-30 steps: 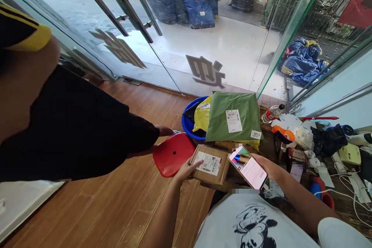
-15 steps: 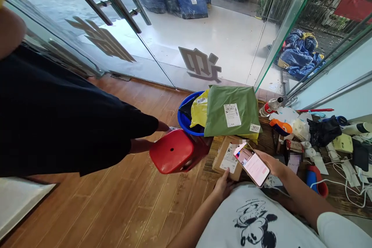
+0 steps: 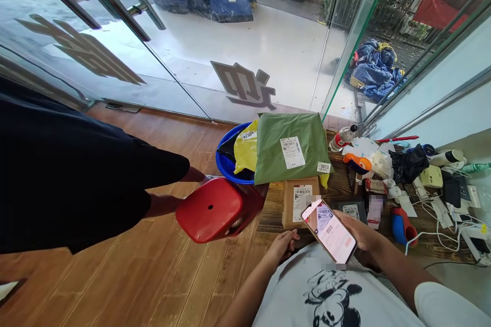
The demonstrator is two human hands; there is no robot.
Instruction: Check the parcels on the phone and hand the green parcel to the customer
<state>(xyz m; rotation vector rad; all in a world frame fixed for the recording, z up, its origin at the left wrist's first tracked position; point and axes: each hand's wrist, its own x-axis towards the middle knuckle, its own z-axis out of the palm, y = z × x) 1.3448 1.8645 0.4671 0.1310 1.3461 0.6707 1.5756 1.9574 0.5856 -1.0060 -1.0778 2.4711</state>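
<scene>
Placement of the cardboard box (image 3: 288, 210), label up, is done; right hand (image 3: 359, 232) grips the phone (image 3: 332, 236), left hand's (image 3: 283, 246) fingers curl narrow, seemingly empty; completed label capture is unconfirmed.

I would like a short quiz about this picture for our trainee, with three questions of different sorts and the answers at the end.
1. Which of the person's hands holds the phone?
2. True or false: the left hand is wrapped around the bottle.
3. Fill in the number: the small label at the corner of the green parcel reads ____.

Key:
1. The right hand.
2. False; it is near the cardboard box.
3. 5013.
</scene>
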